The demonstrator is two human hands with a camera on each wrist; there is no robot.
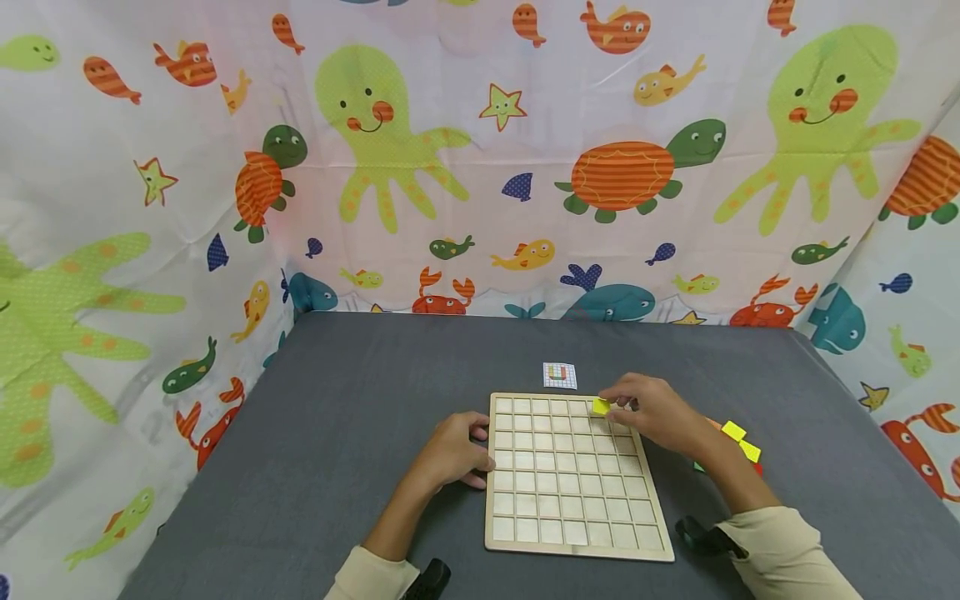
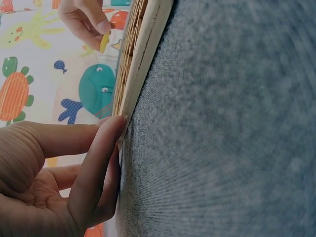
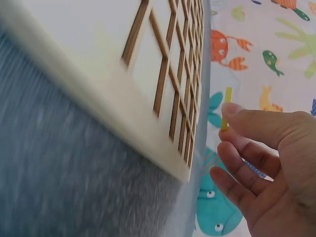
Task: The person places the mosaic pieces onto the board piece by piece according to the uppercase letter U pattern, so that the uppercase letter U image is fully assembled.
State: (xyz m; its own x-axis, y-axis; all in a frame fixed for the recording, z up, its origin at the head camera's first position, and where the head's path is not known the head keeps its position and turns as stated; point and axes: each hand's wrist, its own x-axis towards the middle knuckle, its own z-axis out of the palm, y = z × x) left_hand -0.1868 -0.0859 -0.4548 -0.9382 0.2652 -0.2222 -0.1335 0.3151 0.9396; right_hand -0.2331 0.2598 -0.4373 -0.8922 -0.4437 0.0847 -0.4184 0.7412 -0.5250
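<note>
A pale wooden grid board point(image 1: 577, 550) lies on the dark grey table, its square cells framed by thin strips. My right hand point(image 1: 652, 412) pinches a small yellow square tile point(image 1: 601, 406) between thumb and finger, above the board's far right corner. Edge-on in the right wrist view, that tile point(image 3: 226, 108) looks thin and stands apart from the board. At the board's left edge my left hand point(image 1: 453, 450) holds the rim with bent fingers. In the left wrist view its fingertips point(image 2: 118, 123) touch the wooden side.
Behind the board lies a small printed grid card point(image 1: 559, 376) with a coloured figure. Loose tiles point(image 1: 733, 431), yellow, orange, red and green, lie right of the board, partly hidden by my right forearm. A sea-animal curtain point(image 1: 480, 167) surrounds the table.
</note>
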